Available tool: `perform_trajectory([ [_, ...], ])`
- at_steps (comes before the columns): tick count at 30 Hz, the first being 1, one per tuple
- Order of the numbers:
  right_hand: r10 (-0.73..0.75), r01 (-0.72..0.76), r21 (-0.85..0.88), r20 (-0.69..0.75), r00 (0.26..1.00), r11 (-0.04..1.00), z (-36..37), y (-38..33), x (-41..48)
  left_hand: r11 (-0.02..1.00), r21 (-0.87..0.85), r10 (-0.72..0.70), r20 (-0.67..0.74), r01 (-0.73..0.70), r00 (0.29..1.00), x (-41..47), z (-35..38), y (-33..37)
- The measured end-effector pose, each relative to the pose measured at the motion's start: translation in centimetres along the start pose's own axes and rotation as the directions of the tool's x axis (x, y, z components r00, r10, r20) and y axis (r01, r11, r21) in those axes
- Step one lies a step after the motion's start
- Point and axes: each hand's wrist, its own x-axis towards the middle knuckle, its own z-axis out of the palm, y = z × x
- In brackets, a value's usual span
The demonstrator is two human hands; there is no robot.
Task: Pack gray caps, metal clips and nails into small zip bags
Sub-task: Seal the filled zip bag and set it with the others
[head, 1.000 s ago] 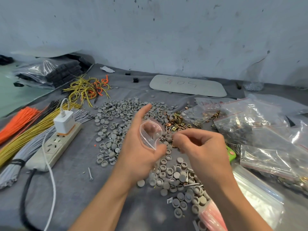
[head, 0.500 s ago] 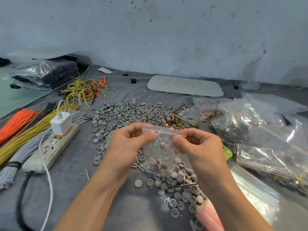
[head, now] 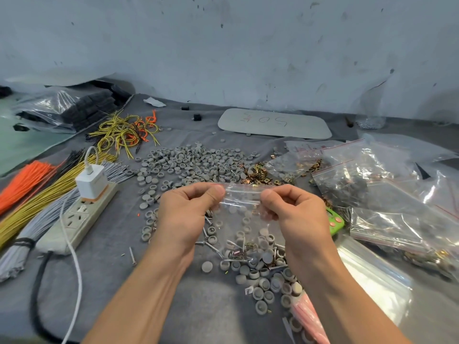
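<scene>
At frame centre, left hand (head: 187,214) and right hand (head: 296,214) pinch the top of the small zip bag (head: 244,219), seemingly sealing it; next, squeeze along the zip

2 bare hands in frame, left hand (head: 183,214) and right hand (head: 295,214), each on a bare forearm running out the bottom edge, thumbnails cut short, tendon lines showing along the left forearm (head: 139,301), knuckle creases on both.
</scene>
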Motion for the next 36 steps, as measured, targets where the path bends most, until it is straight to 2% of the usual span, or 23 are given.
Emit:
perform_trajectory([
  [3,-0.003,0.004,-0.012,0.022,1.0,1.0,0.1,0.1,-0.2,1.0,0.013,-0.026,0.124,0.024,0.992,-0.7,0.0,0.2],
  [8,-0.01,0.017,-0.054,0.127,0.992,0.998,0.4,0.3,-0.7,0.998,0.065,-0.023,0.117,0.015,0.993,-1.1,0.4,-0.1],
  [12,-0.025,0.025,-0.006,0.109,0.994,1.0,0.7,0.3,-0.4,0.997,-0.061,-0.038,0.13,0.046,0.991,-1.3,0.8,0.1],
  [18,-0.087,0.091,-0.047,0.094,0.992,0.995,1.2,0.5,-0.5,0.999,-0.048,0.0,0.077,0.004,0.997,-0.8,1.1,-0.2],
  [23,-0.07,0.078,-0.061,0.131,0.989,0.995,1.3,0.4,-0.6,0.998,-0.066,-0.003,0.218,0.018,0.976,-1.3,1.1,-0.3],
  [29,-0.053,0.064,-0.079,0.134,0.99,0.995,1.5,0.7,-0.6,0.999,0.013,0.04,0.13,-0.042,0.991,-1.4,1.5,-0.4],
  [33,0.025,-0.025,-0.001,0.096,0.995,1.0,1.0,0.7,-0.3,0.999,-0.005,-0.049,0.122,0.05,0.991,-1.1,1.1,-0.1],
  [36,0.037,-0.038,0.027,0.064,0.997,0.999,0.8,0.5,-0.2,0.996,-0.029,-0.082,0.096,0.085,0.992,-0.9,0.7,0.0],
])
